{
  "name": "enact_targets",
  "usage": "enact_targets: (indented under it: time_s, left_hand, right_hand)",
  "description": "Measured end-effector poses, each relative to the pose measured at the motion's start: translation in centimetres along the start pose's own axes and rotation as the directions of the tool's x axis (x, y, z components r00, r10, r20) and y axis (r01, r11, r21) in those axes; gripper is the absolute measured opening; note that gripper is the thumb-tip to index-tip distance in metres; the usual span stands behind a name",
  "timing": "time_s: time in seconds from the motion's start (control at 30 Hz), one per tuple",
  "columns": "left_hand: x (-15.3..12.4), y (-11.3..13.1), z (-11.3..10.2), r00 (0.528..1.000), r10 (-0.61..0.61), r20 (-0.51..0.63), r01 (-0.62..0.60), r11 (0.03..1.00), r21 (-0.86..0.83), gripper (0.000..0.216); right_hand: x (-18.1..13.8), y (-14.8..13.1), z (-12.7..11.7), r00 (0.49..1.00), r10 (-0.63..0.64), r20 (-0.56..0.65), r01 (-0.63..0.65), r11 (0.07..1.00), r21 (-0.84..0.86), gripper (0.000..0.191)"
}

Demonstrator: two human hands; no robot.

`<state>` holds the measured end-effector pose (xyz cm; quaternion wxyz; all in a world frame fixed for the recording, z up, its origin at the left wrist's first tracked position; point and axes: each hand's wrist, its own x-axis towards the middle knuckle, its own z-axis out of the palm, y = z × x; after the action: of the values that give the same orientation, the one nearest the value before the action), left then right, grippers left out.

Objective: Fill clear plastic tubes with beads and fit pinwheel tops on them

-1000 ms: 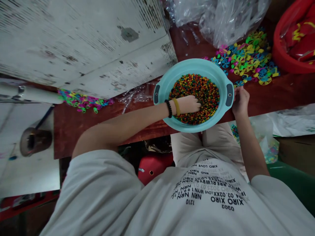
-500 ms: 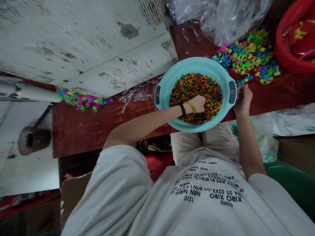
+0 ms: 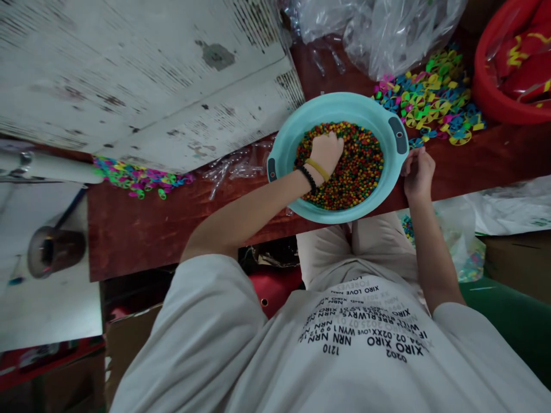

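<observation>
A light-blue plastic bowl (image 3: 284, 135) with dark grey handle pads holds many small round beads (image 3: 361, 166) in red, yellow, orange and green. My left hand (image 3: 326, 154), wearing a black and a yellow band at the wrist, is down among the beads in the bowl's left half. Its fingers are curled, with the tips hidden in the beads. Just outside the bowl's right rim, my right hand (image 3: 419, 172) has its fingers curled together close to the handle pad (image 3: 398, 135). Whatever those fingers hold, if anything, does not show.
Bright plastic wheel-shaped pieces (image 3: 430, 97) lie in a heap beyond the bowl. A red basin (image 3: 486, 86) stands at far right, and clear plastic bags (image 3: 387, 34) lie at the back. More colourful pieces (image 3: 133, 175) lie left, below a stained white panel (image 3: 150, 74).
My left hand has moved up and left through the beads. The bowl has turned counterclockwise, its right handle pad now farther from me. My right hand stays beside the rim.
</observation>
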<state>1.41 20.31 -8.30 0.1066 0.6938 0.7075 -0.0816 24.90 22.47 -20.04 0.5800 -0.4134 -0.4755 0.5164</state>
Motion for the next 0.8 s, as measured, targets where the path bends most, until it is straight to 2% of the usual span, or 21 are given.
enact_targets:
  time_s: [0.1, 0.17, 0.23, 0.3, 0.33, 0.43, 0.5, 0.6, 0.73, 0.8]
  left_hand:
    - [-0.5, -2.5, 0.2, 0.976, 0.218, 0.021, -0.218, 0.976, 0.006, 0.032]
    - [-1.0, -4.2, 0.2, 0.919, 0.378, 0.115, -0.383, 0.924, 0.023, 0.029]
    - [-1.5, -5.5, -0.1, 0.833, 0.495, 0.246, -0.524, 0.849, 0.067, 0.03]
    - [-2.0, -6.2, -0.6, 0.752, 0.55, 0.363, -0.626, 0.768, 0.133, 0.032]
    - [-2.2, -6.3, -0.9, 0.727, 0.552, 0.407, -0.655, 0.736, 0.172, 0.034]
    - [-2.9, -5.6, -1.4, 0.693, 0.516, 0.504, -0.69, 0.677, 0.255, 0.039]
    - [-3.3, -4.6, -1.3, 0.696, 0.484, 0.53, -0.679, 0.684, 0.267, 0.039]
    - [-3.5, -2.9, -0.7, 0.766, 0.422, 0.485, -0.58, 0.779, 0.238, 0.036]
    - [-2.6, -0.9, 0.3, 0.895, 0.264, 0.36, -0.313, 0.946, 0.084, 0.04]
    - [-1.6, -0.1, 0.6, 0.934, 0.165, 0.317, -0.154, 0.986, -0.061, 0.036]
  right_hand:
    - [0.1, -0.1, 0.0, 1.0, 0.008, -0.005, -0.008, 1.0, 0.001, 0.066]
    - [0.1, -0.1, 0.0, 1.0, 0.012, -0.002, -0.012, 1.0, -0.006, 0.067]
    - [0.1, -0.1, -0.1, 1.0, 0.011, 0.003, -0.011, 1.0, -0.001, 0.067]
    - [0.1, -0.1, 0.0, 1.0, 0.012, 0.002, -0.012, 1.0, 0.016, 0.067]
    - [0.1, -0.2, 0.0, 1.0, 0.014, 0.003, -0.014, 1.0, 0.025, 0.067]
    - [0.0, -0.4, 0.1, 1.0, 0.024, -0.007, -0.023, 0.997, 0.068, 0.065]
    - [-0.1, -0.6, 0.3, 1.0, 0.023, -0.021, -0.021, 0.995, 0.102, 0.063]
    - [0.0, -0.5, 0.3, 1.0, 0.018, -0.017, -0.016, 0.992, 0.126, 0.064]
    - [0.0, -0.2, 0.1, 1.0, 0.024, -0.002, -0.023, 0.99, 0.137, 0.063]
    - [0.0, -0.2, 0.0, 1.0, 0.026, -0.003, -0.025, 0.99, 0.136, 0.062]
